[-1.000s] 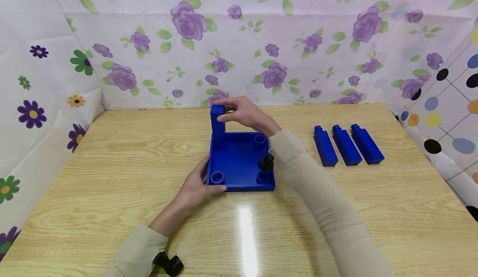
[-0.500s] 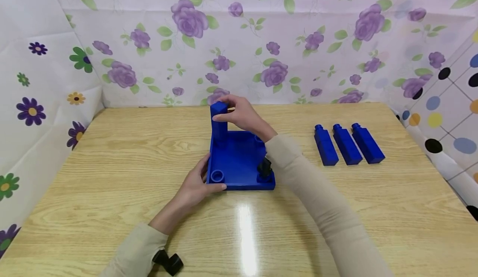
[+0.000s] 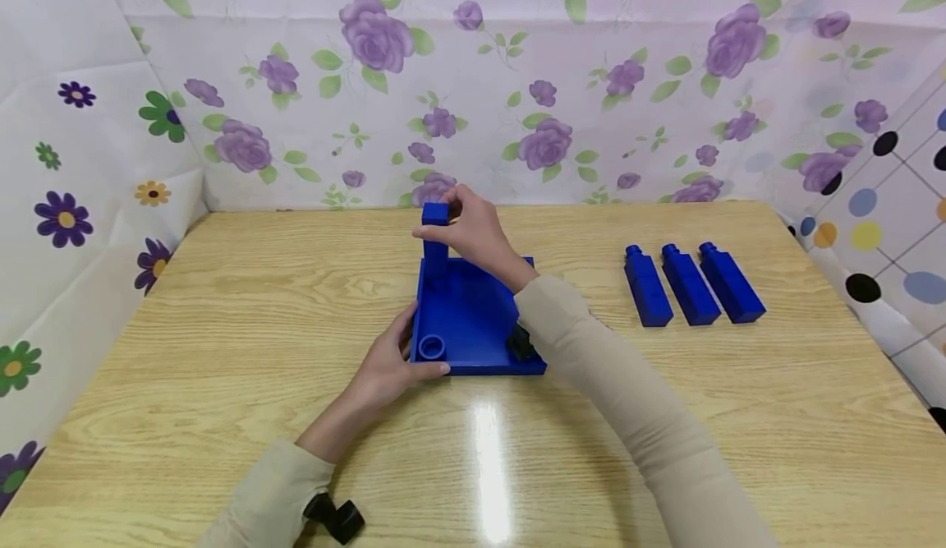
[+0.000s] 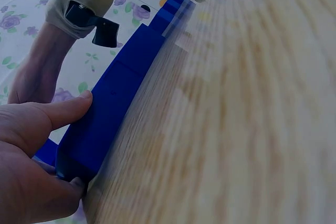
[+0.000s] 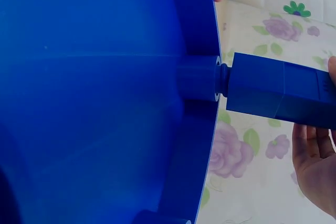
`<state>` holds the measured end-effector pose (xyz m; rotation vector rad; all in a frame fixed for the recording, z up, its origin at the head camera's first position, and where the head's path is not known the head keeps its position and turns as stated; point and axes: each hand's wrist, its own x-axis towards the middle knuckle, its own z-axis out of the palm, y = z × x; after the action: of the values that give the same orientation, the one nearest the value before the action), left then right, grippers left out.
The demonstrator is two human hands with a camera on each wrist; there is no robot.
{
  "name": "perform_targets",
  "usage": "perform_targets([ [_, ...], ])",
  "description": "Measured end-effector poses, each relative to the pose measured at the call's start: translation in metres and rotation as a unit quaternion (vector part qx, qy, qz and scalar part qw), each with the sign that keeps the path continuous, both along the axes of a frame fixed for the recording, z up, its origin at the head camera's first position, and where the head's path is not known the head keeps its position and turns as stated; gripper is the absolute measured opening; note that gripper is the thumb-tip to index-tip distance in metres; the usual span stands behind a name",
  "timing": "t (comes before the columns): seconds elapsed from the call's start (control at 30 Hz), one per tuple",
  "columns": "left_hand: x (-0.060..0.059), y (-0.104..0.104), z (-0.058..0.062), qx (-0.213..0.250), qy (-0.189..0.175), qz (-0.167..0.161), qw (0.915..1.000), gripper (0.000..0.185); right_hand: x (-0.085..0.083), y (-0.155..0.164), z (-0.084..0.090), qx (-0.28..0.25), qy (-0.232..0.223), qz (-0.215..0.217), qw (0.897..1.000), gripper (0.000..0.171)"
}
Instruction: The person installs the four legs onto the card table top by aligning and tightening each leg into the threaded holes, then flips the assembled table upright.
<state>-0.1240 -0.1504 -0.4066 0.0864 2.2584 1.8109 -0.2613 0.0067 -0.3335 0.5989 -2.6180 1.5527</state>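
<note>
A square blue plastic table top (image 3: pixel 476 318) lies underside up, with a raised rim and round corner sockets. My left hand (image 3: pixel 384 371) grips its near left corner, thumb on the front rim and fingers along the left side. At the far left corner stands a blue table leg (image 3: pixel 436 254). My right hand (image 3: pixel 475 232) holds it near its upper end, thumb across the front face. In the right wrist view, the narrow neck of the leg (image 5: pixel 273 87) meets the socket (image 5: pixel 199 78), part of the neck still showing. The near left socket (image 3: pixel 432 347) holds nothing.
Three more blue legs (image 3: pixel 648 289) (image 3: pixel 691 285) (image 3: pixel 732 283) lie side by side on the wooden table (image 3: pixel 222 326) at the right. A flowered cloth (image 3: pixel 488 96) hangs behind the table's back edge. My right sleeve (image 3: pixel 613 367) hides the table top's right side.
The leg has turned about its upright axis at the same corner. My right thumb has swung left across its front face. The left hand has kept its hold.
</note>
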Motion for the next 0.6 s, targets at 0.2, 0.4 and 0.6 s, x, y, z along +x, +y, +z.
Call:
perform_targets([
  [0.2, 0.0, -0.001, -0.001, -0.004, -0.001, 0.002, 1.0, 0.101, 0.0, -0.001, 0.001, 0.003, -0.007, 0.018, 1.0, 0.048],
  [0.4, 0.001, -0.001, -0.001, 0.004, 0.003, 0.001, 1.0, 0.102, -0.003, 0.004, 0.002, -0.021, -0.033, 0.075, 0.996, 0.065],
  [0.6, 0.001, 0.001, -0.001, 0.008, 0.006, 0.0, 1.0, 0.103, -0.009, 0.013, 0.008, -0.043, -0.085, 0.14, 0.986, 0.056],
])
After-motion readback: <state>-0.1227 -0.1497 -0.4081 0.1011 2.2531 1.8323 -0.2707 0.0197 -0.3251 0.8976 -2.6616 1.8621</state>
